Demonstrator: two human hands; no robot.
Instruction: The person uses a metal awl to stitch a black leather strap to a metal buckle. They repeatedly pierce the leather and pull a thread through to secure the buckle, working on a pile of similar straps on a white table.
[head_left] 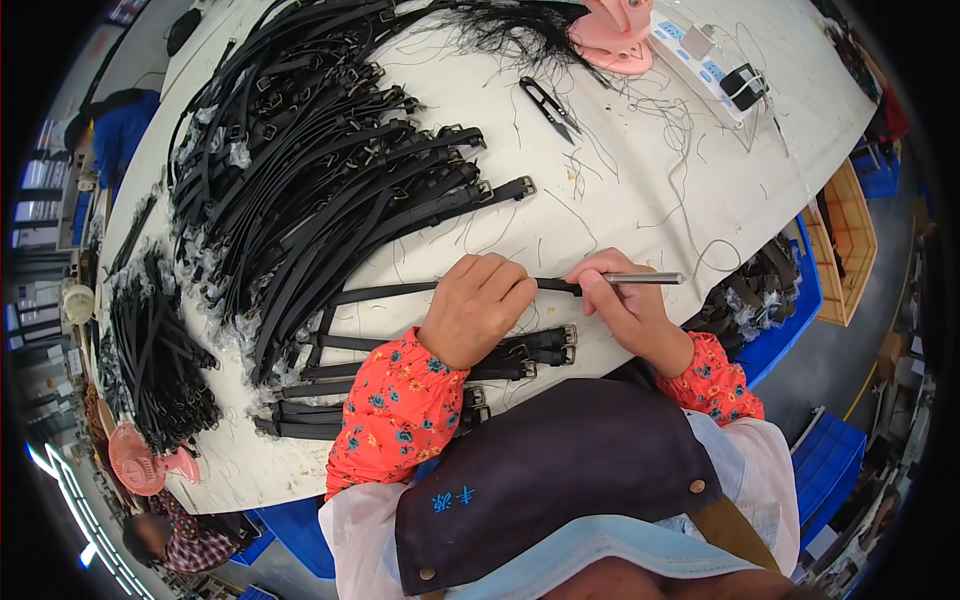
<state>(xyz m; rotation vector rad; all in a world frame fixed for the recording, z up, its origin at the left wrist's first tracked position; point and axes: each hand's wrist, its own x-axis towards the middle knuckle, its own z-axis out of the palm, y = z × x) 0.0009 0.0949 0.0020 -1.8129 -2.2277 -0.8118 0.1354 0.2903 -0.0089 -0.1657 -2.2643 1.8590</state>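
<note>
A black leather belt [390, 291] runs across the white table in front of me. My left hand [477, 305] is closed over it, knuckles up, a short way from its end. In my right hand [622, 308] I grip a slim silver pen-shaped tool [655, 278], with a thin cord [697, 265] looping from its back end. The tool's tip is hidden by my fingers, right at the belt's end. More black belts with metal buckles [545, 345] lie just below my left hand. Beyond it is a big pile of similar belts [330, 190].
Black-handled thread snips [548, 108] lie past my hands among loose threads. Farther back are a pink stand [615, 35] and a white power strip [700, 65] with plugs. A smaller belt bundle [160, 350] and a pink fan [137, 460] sit left. A blue bin [805, 290] stands right.
</note>
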